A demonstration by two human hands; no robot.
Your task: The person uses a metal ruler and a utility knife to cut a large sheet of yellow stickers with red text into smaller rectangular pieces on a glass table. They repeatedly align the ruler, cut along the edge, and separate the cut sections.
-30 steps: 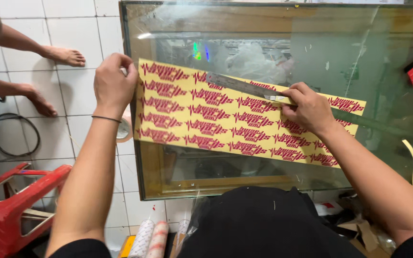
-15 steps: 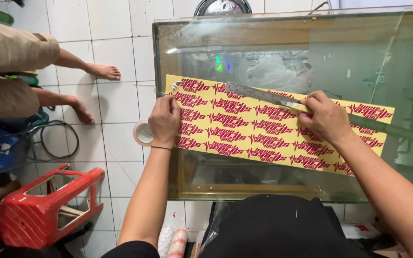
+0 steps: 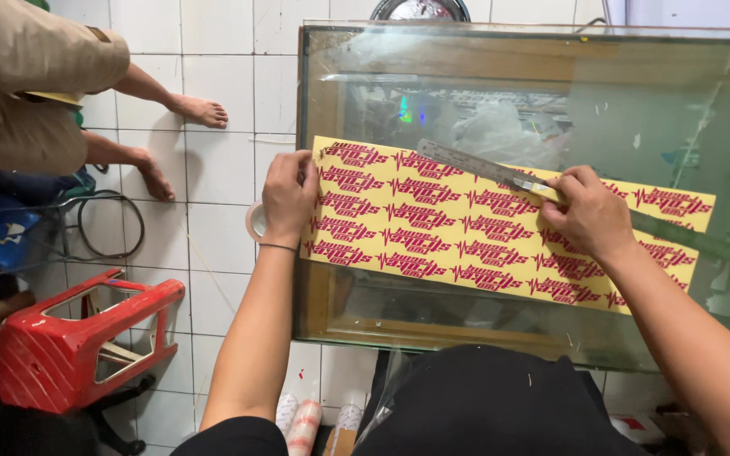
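My left hand [image 3: 287, 196] rests on the left end of the yellow sticker sheet [image 3: 500, 228]. My arm reaches out straight from near me, and my fingers are curled together, pressing the sheet's edge down on the glass table [image 3: 551, 76]. I cannot tell if they pinch the edge or just push on it.

My right hand [image 3: 589, 211] sits on the right half of the sheet, with my arm coming in from the near right. My fingers are closed around the metal ruler [image 3: 475, 166]. The ruler lies tilted across the far part of the sheet, its free end pointing to the far left.

The sheet lies flat on the glass, slanting a little from far left to near right. It has rows of red wavy stickers on it.

1 second ago my left hand was up at the far left corner of the sheet. Now it sits lower down on the left edge. My right hand and the ruler are in the same spot on the sheet as before.

On the left floor stands a red stool [image 3: 78, 338]. A roll of tape [image 3: 256, 221] lies just beside my left wrist. 1 other person's bare feet [image 3: 200, 110] are on the white tiles, far left.
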